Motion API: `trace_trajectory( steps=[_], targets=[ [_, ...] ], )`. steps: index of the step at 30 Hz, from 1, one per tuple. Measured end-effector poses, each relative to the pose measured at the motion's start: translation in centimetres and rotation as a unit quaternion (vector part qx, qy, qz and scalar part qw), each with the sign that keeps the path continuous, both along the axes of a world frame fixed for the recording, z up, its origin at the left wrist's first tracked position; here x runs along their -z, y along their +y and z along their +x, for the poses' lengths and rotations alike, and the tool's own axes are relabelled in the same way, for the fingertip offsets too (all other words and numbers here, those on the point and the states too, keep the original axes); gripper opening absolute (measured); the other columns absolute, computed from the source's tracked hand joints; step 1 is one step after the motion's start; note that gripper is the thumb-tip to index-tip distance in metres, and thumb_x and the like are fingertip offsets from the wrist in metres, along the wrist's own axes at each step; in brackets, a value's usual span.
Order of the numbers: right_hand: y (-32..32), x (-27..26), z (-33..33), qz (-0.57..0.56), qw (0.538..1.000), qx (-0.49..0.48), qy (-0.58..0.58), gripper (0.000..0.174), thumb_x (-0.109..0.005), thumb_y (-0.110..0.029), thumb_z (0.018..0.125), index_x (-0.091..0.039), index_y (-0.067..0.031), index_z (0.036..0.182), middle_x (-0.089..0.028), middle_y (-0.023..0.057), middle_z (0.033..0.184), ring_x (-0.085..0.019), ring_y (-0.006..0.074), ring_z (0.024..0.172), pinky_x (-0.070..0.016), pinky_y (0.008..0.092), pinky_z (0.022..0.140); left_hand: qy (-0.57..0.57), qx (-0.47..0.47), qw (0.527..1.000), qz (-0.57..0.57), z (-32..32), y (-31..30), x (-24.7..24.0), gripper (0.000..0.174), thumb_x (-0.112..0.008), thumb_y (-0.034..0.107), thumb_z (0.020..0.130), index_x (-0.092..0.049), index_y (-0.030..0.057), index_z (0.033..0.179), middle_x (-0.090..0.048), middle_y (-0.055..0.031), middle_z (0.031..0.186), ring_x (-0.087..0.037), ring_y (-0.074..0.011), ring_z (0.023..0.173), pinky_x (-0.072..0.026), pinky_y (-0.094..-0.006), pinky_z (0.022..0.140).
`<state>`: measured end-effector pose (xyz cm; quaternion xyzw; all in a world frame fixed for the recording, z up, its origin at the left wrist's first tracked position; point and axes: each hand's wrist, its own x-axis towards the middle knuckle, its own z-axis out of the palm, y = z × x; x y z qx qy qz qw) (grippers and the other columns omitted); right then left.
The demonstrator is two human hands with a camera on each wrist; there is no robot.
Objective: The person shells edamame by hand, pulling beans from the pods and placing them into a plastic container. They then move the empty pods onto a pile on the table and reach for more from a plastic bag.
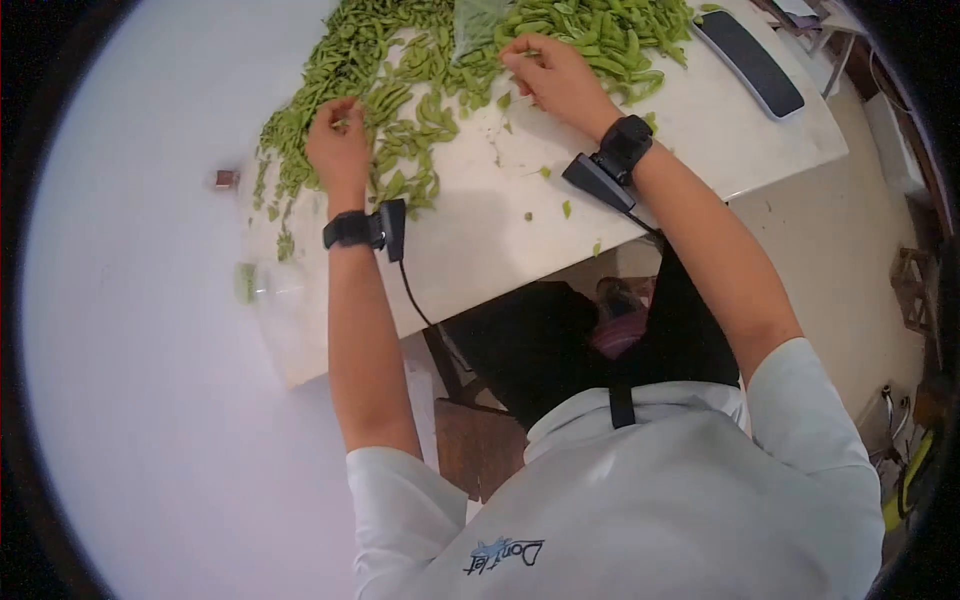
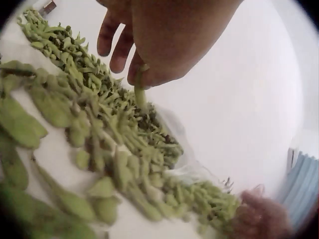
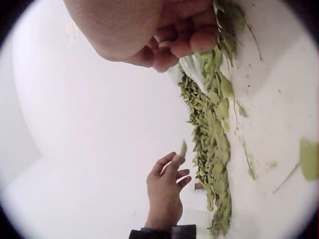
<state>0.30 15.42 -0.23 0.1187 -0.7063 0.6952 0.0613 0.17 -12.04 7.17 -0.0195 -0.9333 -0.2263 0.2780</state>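
Head view: green pods (image 1: pixel 430 120) lie spread over the far part of a pale table (image 1: pixel 480 225), the larger, brighter ones heaped toward the right. The left hand (image 1: pixel 338 150) hovers over or at the left-hand spread, its thumb and fingertips close together; what they hold is too small to tell from here. The right hand (image 1: pixel 565 88) is at the front of the heap, near a clear plastic bag (image 1: pixel 478 28), its fingers bent inward. Only this view shows the dark-faced device (image 1: pixel 752 65) near the table's right edge.

Left wrist view: the grip unclear from above shows here. The thumb and forefinger pinch a single pod (image 2: pixel 140 92), which hangs down above the others, while the remaining fingers are loosely bent and a little apart. A blue ribbed thing (image 2: pixel 301 181) stands at the right edge.

Right wrist view: the right hand's fingers curl in, tips side by side, right next to a leafy stem (image 3: pixel 228 30); whether they hold it, I cannot tell. Lower down, the left hand shows from across, the pinched pod upright at its fingertips. A loose leaf (image 3: pixel 309 159) lies at the right.
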Motion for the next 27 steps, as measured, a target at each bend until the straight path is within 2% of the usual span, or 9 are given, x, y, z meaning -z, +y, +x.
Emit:
trace_trajectory(
  steps=[3, 6, 9, 12, 16, 19, 22, 23, 27],
  targets=[
    [-0.1, -0.5, -0.3, -0.046, 0.998, -0.028, 0.028, 0.026, -0.056, -0.028, 0.095, -0.062, -0.003, 0.099, -0.06, 0.0019, 0.065, -0.056, 0.0102, 0.058, -0.0456, 0.0269, 0.057, 0.013, 0.127, 0.974, 0.187, 0.5, 2.4, -0.8, 0.027, -0.068, 0.013, 0.088, -0.063, 0.001, 0.111, -0.067, -0.0074, 0.094, -0.061, -0.0126, 0.079, -0.0506, -0.0268, 0.07],
    [-0.2, -0.9, -0.2, -0.057, 0.996, -0.067, 0.016, 0.031, -0.05, -0.035, 0.099, -0.061, -0.0058, 0.102, -0.052, -0.0021, 0.064, -0.043, 0.0042, 0.051, -0.0361, 0.0207, 0.047, -0.019, 0.208, 0.938, 0.276, 1.6, 6.4, -1.2, 0.03, -0.067, 0.01, 0.089, -0.059, -0.0001, 0.115, -0.066, -0.0065, 0.097, -0.061, -0.0113, 0.081, -0.0505, -0.0242, 0.071],
    [0.0, -1.2, 0.1, -0.093, 0.989, -0.112, 0.021, 0.037, -0.047, -0.039, 0.1, -0.06, -0.0043, 0.095, -0.049, -0.0026, 0.061, -0.041, 0.0047, 0.05, -0.035, 0.0213, 0.046, -0.024, 0.251, 0.927, 0.278, 0.9, 9.0, 0.1, 0.027, -0.067, 0.011, 0.089, -0.06, 0.0001, 0.113, -0.065, -0.0059, 0.096, -0.06, -0.01, 0.08, -0.0503, -0.024, 0.07],
    [0.5, -1.3, 0.0, -0.09, 0.989, -0.114, 0.013, 0.039, -0.05, -0.038, 0.098, -0.06, -0.0042, 0.083, -0.052, -0.0015, 0.061, -0.049, 0.0074, 0.055, -0.0415, 0.0245, 0.053, -0.049, 0.295, 0.91, 0.288, 0.2, 10.4, 1.7, 0.027, -0.068, 0.01, 0.088, -0.06, 0.0003, 0.112, -0.065, -0.0057, 0.095, -0.06, -0.01, 0.08, -0.0499, -0.0233, 0.07],
    [0.3, -1.3, -0.1, -0.069, 0.996, -0.056, 0.018, 0.039, -0.05, -0.035, 0.098, -0.061, -0.0027, 0.077, -0.053, -0.0004, 0.06, -0.049, 0.0081, 0.056, -0.04, 0.0249, 0.053, -0.065, 0.267, 0.879, 0.391, -0.7, 11.2, 3.0, 0.024, -0.064, 0.009, 0.091, -0.059, -0.0026, 0.111, -0.064, -0.0065, 0.091, -0.059, -0.0111, 0.076, -0.0495, -0.0256, 0.07],
    [0.2, -1.8, 0.1, -0.029, 0.999, -0.039, 0.024, 0.04, -0.051, -0.033, 0.097, -0.06, -0.0016, 0.075, -0.053, 0.0, 0.061, -0.049, 0.008, 0.057, -0.0398, 0.0253, 0.053, -0.099, 0.332, 0.764, 0.545, -1.3, 10.9, 5.4, 0.023, -0.061, 0.008, 0.092, -0.058, -0.004, 0.111, -0.063, -0.0063, 0.088, -0.059, -0.0121, 0.073, -0.0494, -0.0274, 0.068],
    [0.3, -1.0, -0.3, -0.01, 0.998, -0.064, -0.002, 0.038, -0.052, -0.032, 0.097, -0.061, -0.0013, 0.077, -0.051, -0.0003, 0.06, -0.047, 0.0079, 0.056, -0.0394, 0.0261, 0.052, -0.138, 0.341, 0.753, 0.545, -1.5, 10.9, 6.8, 0.023, -0.065, 0.007, 0.088, -0.062, -0.0023, 0.109, -0.063, -0.0029, 0.079, -0.058, -0.0098, 0.069, -0.0477, -0.0224, 0.064],
    [0.0, -0.7, -0.4, -0.013, 0.997, -0.065, 0.027, 0.037, -0.053, -0.032, 0.097, -0.062, -0.0016, 0.077, -0.049, -0.0017, 0.058, -0.045, 0.0067, 0.053, -0.0374, 0.0251, 0.049, -0.13, 0.34, 0.746, 0.558, -1.5, 10.7, 6.9, 0.021, -0.069, 0.008, 0.086, -0.065, -0.0014, 0.104, -0.063, -0.0023, 0.076, -0.058, -0.0099, 0.067, -0.0467, -0.0221, 0.063],
    [-0.1, -1.0, -0.1, -0.042, 0.994, -0.104, -0.01, 0.036, -0.053, -0.031, 0.097, -0.061, -0.0029, 0.077, -0.046, -0.0046, 0.059, -0.041, 0.0041, 0.052, -0.0326, 0.0219, 0.047, -0.159, 0.33, 0.77, 0.523, -0.6, 10.9, 6.5, 0.02, -0.073, 0.014, 0.083, -0.069, 0.0012, 0.098, -0.065, -0.0017, 0.078, -0.058, -0.0082, 0.067, -0.0467, -0.0222, 0.063]
  ],
)
